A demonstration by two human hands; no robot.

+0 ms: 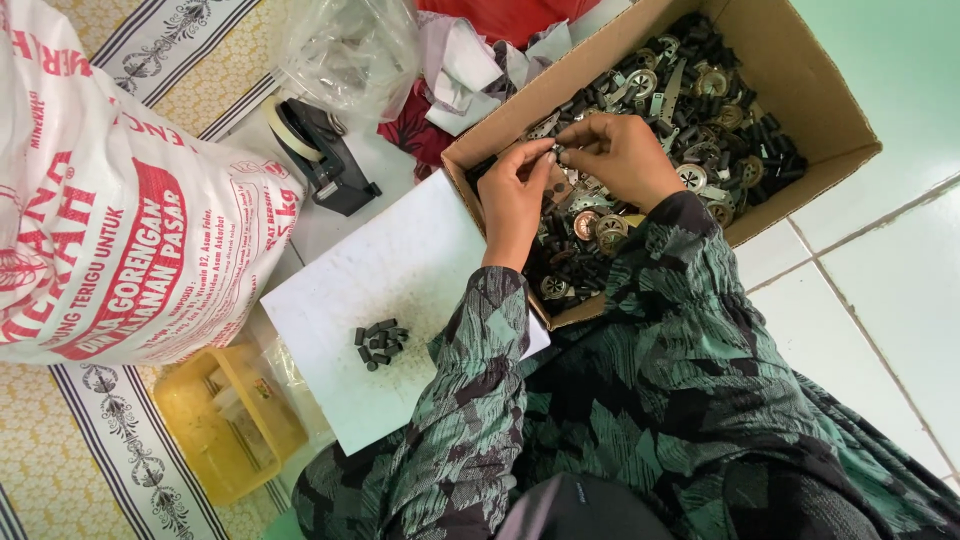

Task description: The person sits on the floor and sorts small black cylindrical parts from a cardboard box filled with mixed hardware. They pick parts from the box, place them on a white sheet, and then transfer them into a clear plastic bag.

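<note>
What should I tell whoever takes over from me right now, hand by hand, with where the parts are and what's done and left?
Left hand: over the cardboard box, fingertips pinching a small metal part.
Right hand: fingertips on the same part from the other side; both hands are working it together.
Parts: the box holds a heap of mixed pieces, round brass-coloured discs, flat metal strips and small black cylinders.
Done: a small pile of black cylinders lies on the white board beside the box.
Left: the box is still well filled with unsorted pieces.
</note>
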